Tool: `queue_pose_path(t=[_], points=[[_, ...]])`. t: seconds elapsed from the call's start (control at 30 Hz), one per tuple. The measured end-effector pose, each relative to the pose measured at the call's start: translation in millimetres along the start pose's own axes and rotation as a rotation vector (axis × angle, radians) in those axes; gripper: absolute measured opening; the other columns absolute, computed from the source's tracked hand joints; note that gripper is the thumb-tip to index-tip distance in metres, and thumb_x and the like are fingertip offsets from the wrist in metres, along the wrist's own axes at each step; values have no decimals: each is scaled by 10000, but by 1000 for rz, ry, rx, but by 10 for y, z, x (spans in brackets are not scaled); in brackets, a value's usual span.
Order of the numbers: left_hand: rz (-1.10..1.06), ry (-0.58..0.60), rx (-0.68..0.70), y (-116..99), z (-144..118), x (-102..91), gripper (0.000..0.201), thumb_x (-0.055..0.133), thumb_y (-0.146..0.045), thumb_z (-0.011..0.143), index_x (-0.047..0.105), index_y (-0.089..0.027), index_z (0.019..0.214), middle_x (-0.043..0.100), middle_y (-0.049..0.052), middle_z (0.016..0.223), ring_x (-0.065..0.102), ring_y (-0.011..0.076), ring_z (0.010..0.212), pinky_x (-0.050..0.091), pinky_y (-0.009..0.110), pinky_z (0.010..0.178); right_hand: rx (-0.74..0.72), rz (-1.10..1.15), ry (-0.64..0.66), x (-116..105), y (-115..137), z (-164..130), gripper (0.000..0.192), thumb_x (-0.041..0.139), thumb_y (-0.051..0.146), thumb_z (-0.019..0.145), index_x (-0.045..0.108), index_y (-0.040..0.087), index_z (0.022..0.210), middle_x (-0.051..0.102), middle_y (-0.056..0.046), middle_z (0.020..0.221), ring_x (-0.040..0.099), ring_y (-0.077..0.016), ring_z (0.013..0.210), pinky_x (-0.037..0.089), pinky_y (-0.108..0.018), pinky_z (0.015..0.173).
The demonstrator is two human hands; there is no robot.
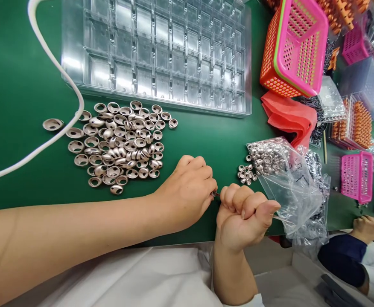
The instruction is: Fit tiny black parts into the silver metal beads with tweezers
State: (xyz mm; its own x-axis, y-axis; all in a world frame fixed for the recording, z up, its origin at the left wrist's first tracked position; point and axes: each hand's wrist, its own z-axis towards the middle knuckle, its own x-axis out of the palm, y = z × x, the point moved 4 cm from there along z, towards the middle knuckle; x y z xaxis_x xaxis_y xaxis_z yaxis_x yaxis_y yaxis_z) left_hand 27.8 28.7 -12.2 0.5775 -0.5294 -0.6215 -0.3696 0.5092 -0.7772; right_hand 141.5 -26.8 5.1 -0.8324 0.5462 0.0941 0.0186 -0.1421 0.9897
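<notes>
My left hand (187, 192) is closed, its fingertips pinching a small dark metallic part (213, 194) mostly hidden by the fingers. My right hand (243, 213) makes a fist around a thin rod-like tool (282, 219). One end of the tool sticks out past the thumb side, and its tip meets the part at my left fingertips. Left of my hands lies a spread of silver ring-shaped metal pieces (119, 140) with holes in them. Small round silver parts (267, 157) spill from a clear plastic bag (297, 192) to the right.
A clear compartment tray (174, 91) lies at the back, and a white cable (54, 59) curves on the left. Stacked pink and orange baskets (278, 72) and red cloth (289, 113) are on the right. Further off are a pink basket (361, 177) and a co-worker's hands (366, 228).
</notes>
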Motion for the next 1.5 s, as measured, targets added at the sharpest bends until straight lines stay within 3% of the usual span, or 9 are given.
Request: queue_pose_path(t=[0.6,1.3,1.5], points=[[12,0,12,0,-1,14,185,593,-158,929,741,-148,818,615,46,763,479,227,871,320,423,817,-94,-41,-44,71,-22,-23,521,316,460,1062,246,214,608,170,75,554,206,-64,433,200,-245,455],[13,-26,17,-9,4,24,221,584,-140,923,718,-151,748,595,42,724,473,229,848,313,416,795,-140,-45,135,137,1,-40,510,342,410,1063,254,205,604,182,73,570,224,-60,454,232,-240,452],[14,-27,21,-6,12,35,191,616,-151,906,716,-153,743,601,37,734,477,228,857,315,413,796,-175,-71,107,127,-22,-48,488,293,377,1072,253,212,615,175,77,569,224,-62,440,235,-241,446]])
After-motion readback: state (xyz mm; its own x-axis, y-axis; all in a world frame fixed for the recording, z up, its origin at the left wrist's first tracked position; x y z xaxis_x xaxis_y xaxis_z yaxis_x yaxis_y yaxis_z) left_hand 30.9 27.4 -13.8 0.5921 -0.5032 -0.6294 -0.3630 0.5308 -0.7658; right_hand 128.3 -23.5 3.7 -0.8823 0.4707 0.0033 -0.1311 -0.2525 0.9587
